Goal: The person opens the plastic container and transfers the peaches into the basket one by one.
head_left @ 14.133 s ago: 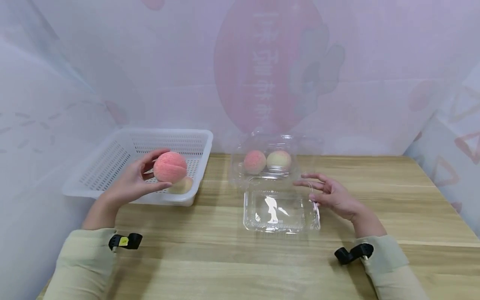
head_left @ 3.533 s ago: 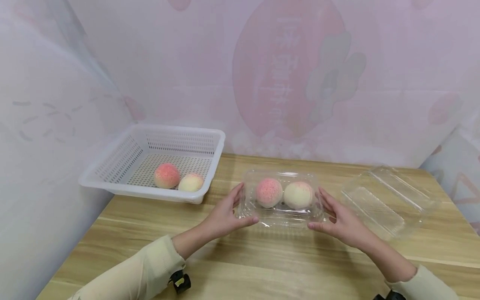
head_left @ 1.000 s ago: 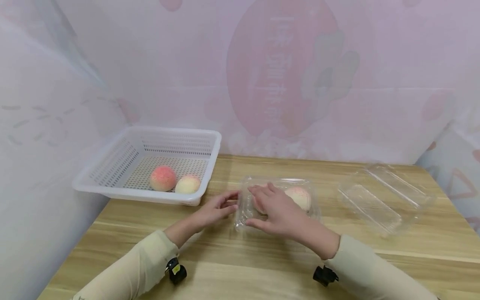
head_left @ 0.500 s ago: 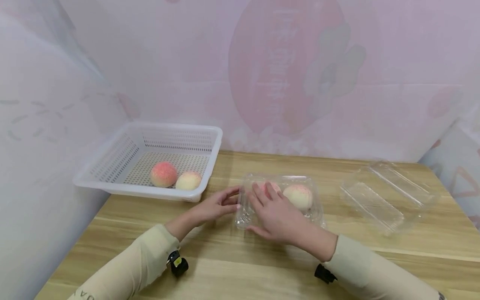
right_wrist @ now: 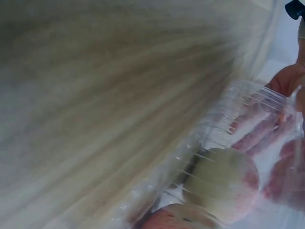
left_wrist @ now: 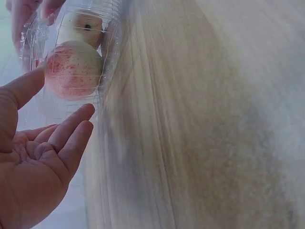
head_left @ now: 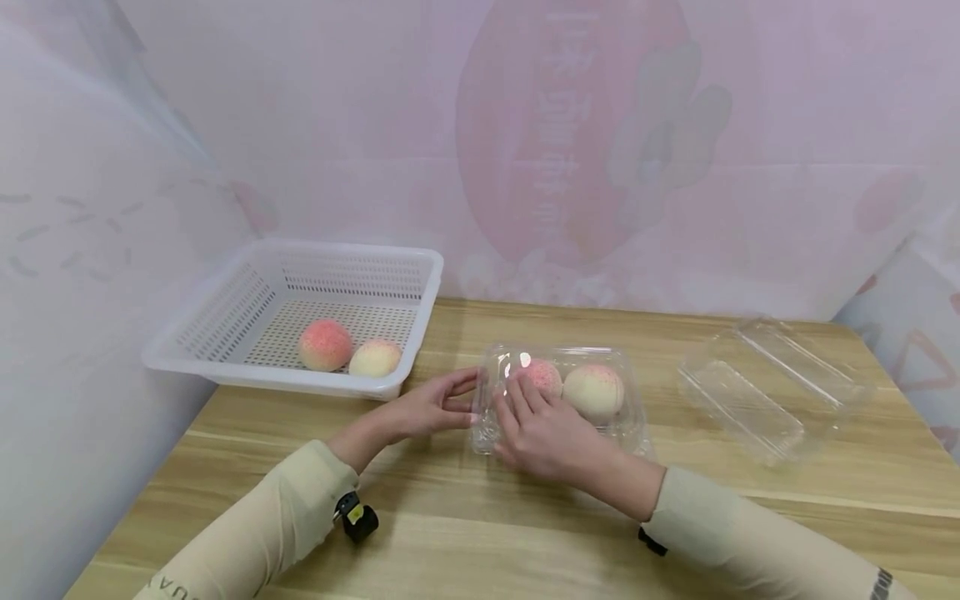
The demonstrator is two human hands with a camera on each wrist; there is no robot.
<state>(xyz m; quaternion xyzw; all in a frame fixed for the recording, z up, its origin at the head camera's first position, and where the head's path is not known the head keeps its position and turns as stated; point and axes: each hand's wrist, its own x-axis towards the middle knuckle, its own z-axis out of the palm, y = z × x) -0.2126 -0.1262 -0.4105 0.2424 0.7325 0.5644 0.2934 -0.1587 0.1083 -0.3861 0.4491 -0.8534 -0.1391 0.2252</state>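
Two peaches, one pink [head_left: 542, 375] and one pale with a pink blush [head_left: 594, 392], sit side by side in a clear plastic clamshell box [head_left: 637, 417] on the table, its lid lying over them. My left hand [head_left: 423, 408] is at the box's left side, its fingers extended against the plastic; the left wrist view shows that hand [left_wrist: 33, 176] with the palm facing the box. Across the box's front left part reaches my right hand [head_left: 551, 437], slightly bent fingers pressing on the lid, thumb hidden. In the right wrist view a peach [right_wrist: 221, 183] shows blurred through the plastic.
A white perforated basket [head_left: 431, 304] stands at the left with a pink peach [head_left: 326, 344] and a pale peach [head_left: 375, 358] inside. Another clear plastic box [head_left: 780, 392] lies at the right. A printed curtain [head_left: 360, 183] closes off the back.
Earlier the left hand held a peach over the basket beside an open box; later both hands flanked the covered box. Since then the right hand has crossed to the lid's left; lately its fingers bent slightly.
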